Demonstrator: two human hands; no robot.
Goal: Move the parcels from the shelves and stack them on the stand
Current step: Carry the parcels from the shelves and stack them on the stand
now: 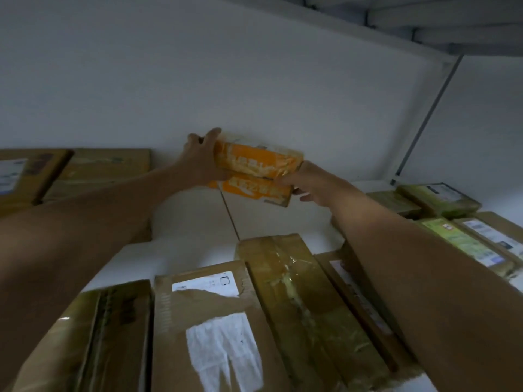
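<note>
Nearest, flat brown cardboard parcels (pixel 209 321), glossy with tape and pasted white labels, lie on the white shelf (pixel 195 219). Farther back, the left hand (pixel 201 162) and right hand (pixel 307 181) clasp opposite ends of two stacked, tape-shiny orange parcels (pixel 257 162) by the wall (pixel 254 80).

Arms outstretched; left grip (pixel 202 161) and right grip (pixel 305 179) clasp opposite ends of orange parcel (pixel 254 162).

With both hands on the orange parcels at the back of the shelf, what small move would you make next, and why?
Probably lift the orange parcels and draw them back over the brown boxes: the left hand and right hand grip their ends.
</note>
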